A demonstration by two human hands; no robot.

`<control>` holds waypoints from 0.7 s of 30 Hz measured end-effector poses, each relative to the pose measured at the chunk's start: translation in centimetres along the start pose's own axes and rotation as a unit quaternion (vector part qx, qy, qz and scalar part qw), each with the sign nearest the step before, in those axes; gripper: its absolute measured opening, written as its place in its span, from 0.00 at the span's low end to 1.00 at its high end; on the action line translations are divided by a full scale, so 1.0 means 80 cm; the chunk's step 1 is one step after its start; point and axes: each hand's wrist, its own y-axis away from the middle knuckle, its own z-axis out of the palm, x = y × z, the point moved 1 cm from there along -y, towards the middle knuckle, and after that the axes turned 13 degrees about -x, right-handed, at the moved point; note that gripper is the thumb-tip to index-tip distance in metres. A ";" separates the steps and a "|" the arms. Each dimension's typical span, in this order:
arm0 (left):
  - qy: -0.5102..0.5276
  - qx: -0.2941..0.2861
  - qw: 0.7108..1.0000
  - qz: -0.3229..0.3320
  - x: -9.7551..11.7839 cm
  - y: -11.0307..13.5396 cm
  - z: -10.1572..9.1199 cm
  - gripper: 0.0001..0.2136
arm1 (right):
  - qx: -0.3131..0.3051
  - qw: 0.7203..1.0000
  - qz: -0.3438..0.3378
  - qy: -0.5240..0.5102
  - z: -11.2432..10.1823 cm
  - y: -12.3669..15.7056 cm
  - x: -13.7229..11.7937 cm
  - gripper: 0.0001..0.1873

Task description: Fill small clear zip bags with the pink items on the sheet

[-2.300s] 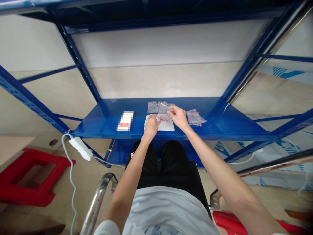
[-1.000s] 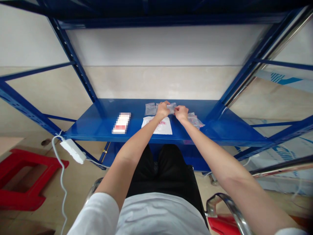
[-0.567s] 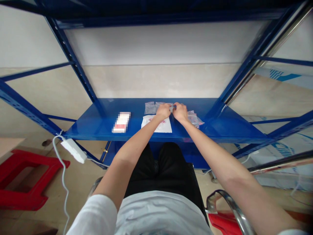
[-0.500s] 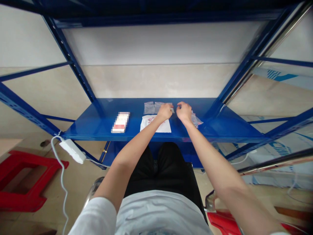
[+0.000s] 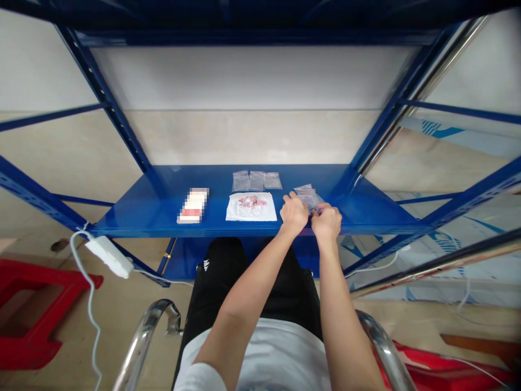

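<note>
Both my hands are at a pile of clear zip bags [image 5: 308,195] on the right half of the blue shelf. My left hand [image 5: 295,213] is closed at the pile's left edge, and its fingertips are hidden. Curled fingers on my right hand [image 5: 327,221] pinch the near edge of a bag. Three clear zip bags [image 5: 256,181] lie flat in a row behind a white sheet [image 5: 233,210]. Small pink, red and dark pieces [image 5: 252,202] rest on that sheet, too small to name.
A phone-like slab [image 5: 193,206], its face pixelated, lies at the left of the blue shelf [image 5: 163,184]. Blue uprights [image 5: 118,114] frame both sides. A white power strip [image 5: 109,256] hangs by the left front corner. Red stools [image 5: 32,309] stand below.
My left hand has left the row of zip bags and moved right and nearer, to the pile. My right hand has come nearer along the pile. The view has shifted slightly.
</note>
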 end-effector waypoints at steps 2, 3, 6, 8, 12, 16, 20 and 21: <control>0.005 -0.005 1.000 0.001 0.001 -0.004 -0.004 0.24 | 0.011 0.999 -0.026 -0.037 -0.001 -0.001 0.005 0.13; 0.008 -0.012 1.000 0.006 -0.001 -0.006 -0.007 0.24 | 0.015 0.997 -0.044 -0.056 -0.002 0.001 0.007 0.12; 0.030 -0.026 0.998 0.054 -0.012 -0.008 -0.019 0.21 | 0.017 0.989 -0.093 -0.113 -0.002 0.014 0.013 0.08; 0.062 -0.030 0.992 0.103 -0.025 -0.002 -0.030 0.17 | 0.012 0.982 -0.113 -0.151 -0.003 0.030 0.014 0.08; 0.137 -0.017 0.971 0.196 -0.062 0.038 -0.054 0.12 | -0.046 0.964 -0.135 -0.223 -0.009 0.066 0.010 0.10; 0.207 -0.014 0.955 0.213 -0.102 0.090 -0.079 0.12 | -0.114 0.934 -0.131 -0.311 -0.018 0.085 -0.004 0.14; 0.311 -0.016 0.938 0.152 -0.131 0.120 -0.098 0.12 | -0.112 0.905 -0.153 -0.382 -0.018 0.086 -0.031 0.17; 0.334 -0.027 0.933 0.132 -0.135 0.122 -0.101 0.12 | -0.107 0.899 -0.157 -0.394 -0.016 0.085 -0.038 0.17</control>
